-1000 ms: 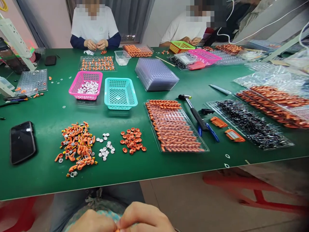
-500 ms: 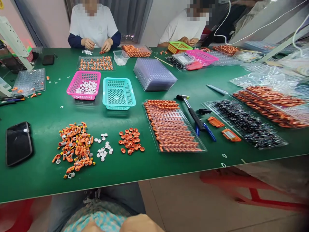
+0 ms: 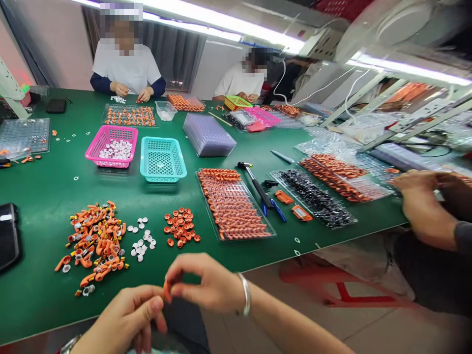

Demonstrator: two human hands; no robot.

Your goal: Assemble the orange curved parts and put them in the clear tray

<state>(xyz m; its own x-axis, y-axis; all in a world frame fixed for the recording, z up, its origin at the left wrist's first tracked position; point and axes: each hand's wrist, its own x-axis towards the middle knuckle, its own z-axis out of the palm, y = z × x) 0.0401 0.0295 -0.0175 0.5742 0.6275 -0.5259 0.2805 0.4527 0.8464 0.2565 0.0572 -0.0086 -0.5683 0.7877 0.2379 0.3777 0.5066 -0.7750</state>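
Just past the near table edge, my two hands meet at the fingertips. My right hand (image 3: 210,285), with a bangle on its wrist, pinches a small orange cap (image 3: 167,291), seen edge-on. My left hand (image 3: 127,312) has thumb and forefinger pressed together against the same spot; whatever lies between them is hidden. Nearest on the table are loose orange caps (image 3: 181,227) and white round discs (image 3: 143,241). Left of these is a heap of orange earbud-like parts (image 3: 98,241) with metal rings and yellow bits.
Pink (image 3: 96,158) and turquoise baskets (image 3: 162,176) stand behind the heap. Further right are a tray of orange parts (image 3: 236,211), a hammer (image 3: 258,184) and a tray of black parts (image 3: 315,199). A phone (image 3: 8,236) lies left. A co-worker's hands (image 3: 424,201) are at right; two people sit opposite.
My hands have risen from the bottom edge and come together, with the orange cap now visible between them. The view has tilted up and turned right, bringing in a co-worker's arms.
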